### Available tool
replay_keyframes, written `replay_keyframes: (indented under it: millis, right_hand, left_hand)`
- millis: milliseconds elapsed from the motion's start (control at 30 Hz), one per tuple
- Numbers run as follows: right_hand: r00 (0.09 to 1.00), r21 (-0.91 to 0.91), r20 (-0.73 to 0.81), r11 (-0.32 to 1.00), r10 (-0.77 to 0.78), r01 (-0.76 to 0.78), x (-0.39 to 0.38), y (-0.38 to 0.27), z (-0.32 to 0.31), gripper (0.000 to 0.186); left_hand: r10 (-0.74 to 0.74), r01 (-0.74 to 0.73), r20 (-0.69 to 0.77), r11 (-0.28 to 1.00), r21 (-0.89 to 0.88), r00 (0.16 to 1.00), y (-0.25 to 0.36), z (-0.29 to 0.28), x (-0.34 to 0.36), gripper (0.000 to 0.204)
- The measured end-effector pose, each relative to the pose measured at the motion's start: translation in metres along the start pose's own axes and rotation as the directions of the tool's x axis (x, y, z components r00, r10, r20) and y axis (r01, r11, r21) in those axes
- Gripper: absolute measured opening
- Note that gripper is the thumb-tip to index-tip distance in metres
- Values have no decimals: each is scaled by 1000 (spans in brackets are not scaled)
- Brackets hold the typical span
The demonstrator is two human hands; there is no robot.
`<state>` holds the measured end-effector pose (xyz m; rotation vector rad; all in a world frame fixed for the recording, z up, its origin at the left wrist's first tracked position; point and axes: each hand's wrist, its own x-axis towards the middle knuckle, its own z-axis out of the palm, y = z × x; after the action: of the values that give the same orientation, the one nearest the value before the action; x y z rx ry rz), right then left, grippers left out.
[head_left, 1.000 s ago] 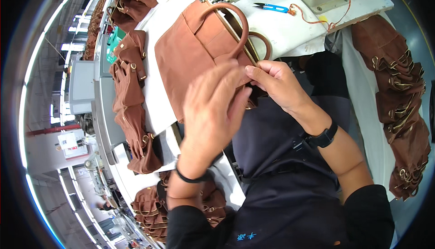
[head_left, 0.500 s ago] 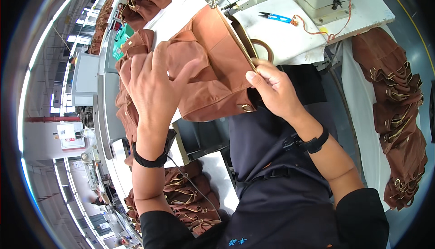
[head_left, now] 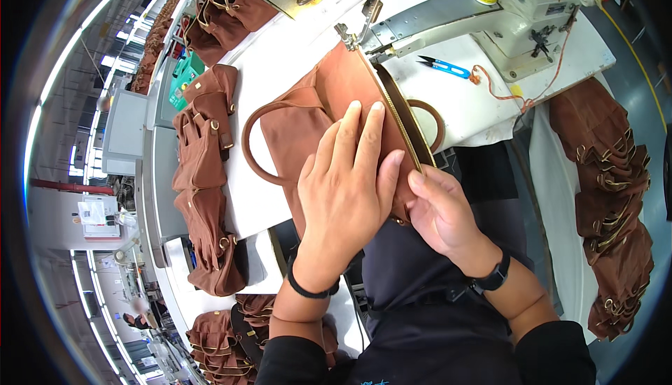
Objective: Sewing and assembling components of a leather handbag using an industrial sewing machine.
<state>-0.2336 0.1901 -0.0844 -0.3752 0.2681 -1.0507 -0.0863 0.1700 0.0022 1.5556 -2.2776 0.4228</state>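
Note:
A brown bag (head_left: 283, 143) with two looped handles lies on the white table, its top end at the presser foot (head_left: 350, 40) of a sewing machine. One handle (head_left: 260, 117) is folded out leftward; the other loops out at the right. A brass-toothed zipper (head_left: 397, 115) runs along the bag's right part. My left hand (head_left: 346, 182) lies spread on the front panel, fingertips left of the zipper. My right hand (head_left: 442, 213) pinches the bag's edge at the zipper's lower end, thumb on top and fingertips partly hidden.
The machine arm (head_left: 427, 24) crosses behind, with blue thread snips (head_left: 444, 66) on a cord. Brown bags are piled at left (head_left: 199, 161), back (head_left: 234, 7), right (head_left: 598, 175) and lower left (head_left: 217, 339). A green container (head_left: 187, 73) stands left. A co-worker (head_left: 143, 318) is in the distance.
The handle that lay over the zipper is now flipped leftward. My left hand has swung left, then back onto the front panel. My right hand, still gripping the edge, sits lower in view.

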Motion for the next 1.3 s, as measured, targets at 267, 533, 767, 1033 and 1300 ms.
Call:
replay_keyframes:
  millis: [267,533,767,1033,1300]
  right_hand:
    - [995,-167,91,984,-40,55,0,-12,7,23]
    - [996,-230,79,972,-38,56,19,-14,1,25]
    - [984,-277,146,951,-101,139,44,-18,-3,25]
    - [993,-278,47,953,-109,118,66,-18,-4,25]
    - [992,-270,39,955,-120,126,73,-19,-3,24]
  left_hand:
    - [-92,104,97,987,-120,991,-3,-15,2,52]
    - [-104,112,65,985,-128,992,-14,0,14,51]
    - [-54,52,-32,998,-37,998,-30,17,26,53]
    - [-65,61,-82,997,-52,994,-47,36,37,51]
    - [-73,69,-57,995,-74,996,-46,32,37,46]
